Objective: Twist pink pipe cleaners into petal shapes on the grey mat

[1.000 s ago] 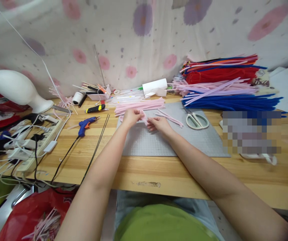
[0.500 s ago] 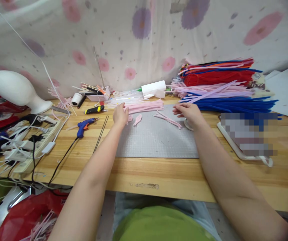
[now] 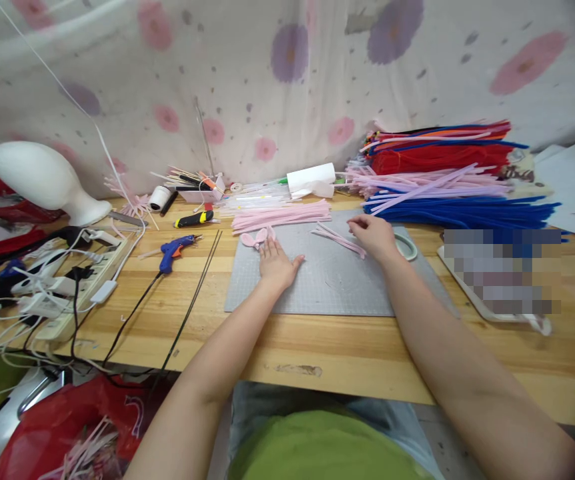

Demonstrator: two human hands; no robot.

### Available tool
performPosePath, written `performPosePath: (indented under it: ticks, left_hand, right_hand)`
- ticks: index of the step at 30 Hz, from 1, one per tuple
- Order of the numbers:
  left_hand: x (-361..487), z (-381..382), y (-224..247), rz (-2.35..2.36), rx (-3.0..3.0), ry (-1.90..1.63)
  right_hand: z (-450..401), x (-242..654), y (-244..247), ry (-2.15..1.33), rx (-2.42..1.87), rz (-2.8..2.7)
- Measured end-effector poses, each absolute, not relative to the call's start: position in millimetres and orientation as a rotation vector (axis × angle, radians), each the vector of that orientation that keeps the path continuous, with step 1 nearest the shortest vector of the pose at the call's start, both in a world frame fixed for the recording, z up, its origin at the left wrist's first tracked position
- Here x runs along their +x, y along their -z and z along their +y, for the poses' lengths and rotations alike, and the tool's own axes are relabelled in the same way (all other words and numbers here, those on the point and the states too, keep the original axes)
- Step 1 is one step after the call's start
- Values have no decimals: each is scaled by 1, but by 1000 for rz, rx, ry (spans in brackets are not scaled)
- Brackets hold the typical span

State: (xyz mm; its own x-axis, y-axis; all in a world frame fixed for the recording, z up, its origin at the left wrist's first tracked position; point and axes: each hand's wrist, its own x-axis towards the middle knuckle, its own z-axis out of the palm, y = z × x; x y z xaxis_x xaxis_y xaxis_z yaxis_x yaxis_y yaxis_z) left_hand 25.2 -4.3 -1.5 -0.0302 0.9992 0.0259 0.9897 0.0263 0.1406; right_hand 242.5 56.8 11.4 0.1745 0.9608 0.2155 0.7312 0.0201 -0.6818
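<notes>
Pink loops (image 3: 248, 239) are lying on the mat (image 3: 327, 293) by the open left hand (image 3: 276, 267), probably feeling light and soft, best pinched at their narrow ends; the right hand (image 3: 375, 237) is curling, its grip unclear.

One second ago both hands met over the cutting mat (image 3: 317, 290), pinching a pink pipe-cleaner loop between them; now they are well apart. The left hand (image 3: 277, 265) has let go and come down with its fingers spread on the mat, and the pink pipe-cleaner loops (image 3: 248, 240), to the right of its fingertips half a second ago, now lie at and just left of them. The right hand (image 3: 371, 237) has moved over the scissors (image 3: 407, 247), whose handle ring, left of its wrist half a second ago, now shows to the right.
</notes>
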Motion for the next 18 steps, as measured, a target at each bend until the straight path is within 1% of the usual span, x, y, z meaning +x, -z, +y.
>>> performPosePath:
  ticks: [2,5,10,13,18]
  left_hand:
    - [27,-3,0,2265,2120,-127]
    - [29,-7,-3,2252,2209,-120]
    - [28,-10,-5,2096,2422,-331]
    - [27,-3,2,1846,2514,-329]
    - [30,5,13,1947,2352,-374]
  right_hand:
    - [55,239,-11,-378,-1809,-1713]
    - [54,240,-8,-332,-1842,-1845]
    - [54,241,3,-282,-1763,-2051]
    - [55,235,7,-268,-1802,-2054]
    - [57,227,4,-241,-1878,-1960]
